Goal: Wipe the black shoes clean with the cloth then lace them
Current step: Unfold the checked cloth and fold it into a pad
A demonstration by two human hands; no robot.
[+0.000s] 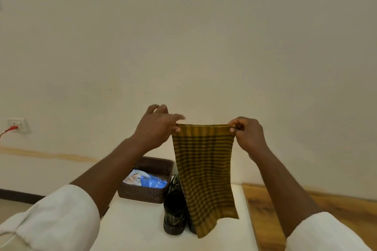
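Note:
A yellow cloth [204, 169] with dark stripes hangs spread in the air in front of me. My left hand [157, 128] pinches its top left corner between thumb and finger, the other fingers spread. My right hand [247, 134] is closed on the top right corner. Below, on the white table [132, 226], stands a black shoe [174, 210], toe toward me. The hanging cloth hides most of a second shoe just to the right of it.
A brown perforated basket [142, 191] with blue and white packets stands at the table's far left, touching the shoe's heel area. A wooden surface [265, 210] adjoins the table on the right. A wall socket [17, 125] with a red cable is at the far left.

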